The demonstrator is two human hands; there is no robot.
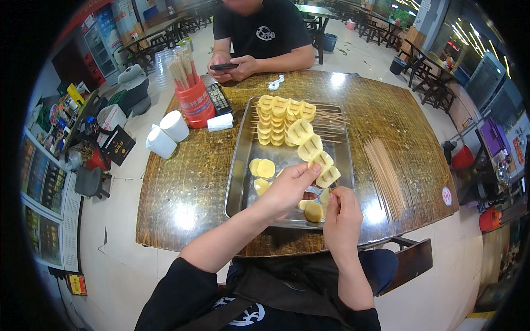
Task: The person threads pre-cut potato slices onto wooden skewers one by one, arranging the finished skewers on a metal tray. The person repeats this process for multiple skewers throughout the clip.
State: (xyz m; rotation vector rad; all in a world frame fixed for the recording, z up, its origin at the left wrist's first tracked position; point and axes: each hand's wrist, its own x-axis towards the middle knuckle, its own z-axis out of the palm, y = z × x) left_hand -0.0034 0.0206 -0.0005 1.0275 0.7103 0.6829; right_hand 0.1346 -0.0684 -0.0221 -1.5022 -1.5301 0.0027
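My left hand (296,182) pinches a skewer of folded potato slices (310,148) over the metal tray (234,182). The skewer slants from upper left to lower right, and my right hand (343,207) grips its lower right end. Stacked potato skewers (273,120) lie at the tray's far end, their bare sticks pointing right. Loose potato slices (266,168) rest at the tray's left, and more round slices (313,212) lie near its front edge, partly behind my hands. A bundle of bamboo skewers (385,178) lies on the table right of the tray.
Across the wooden table (198,178) a person (261,41) holds a phone (223,66). On the left stand a red container of chopsticks (194,101) and two white paper rolls (174,125). A calculator (219,98), a small white roll (220,122) and a crumpled tissue (276,82) lie beyond the tray.
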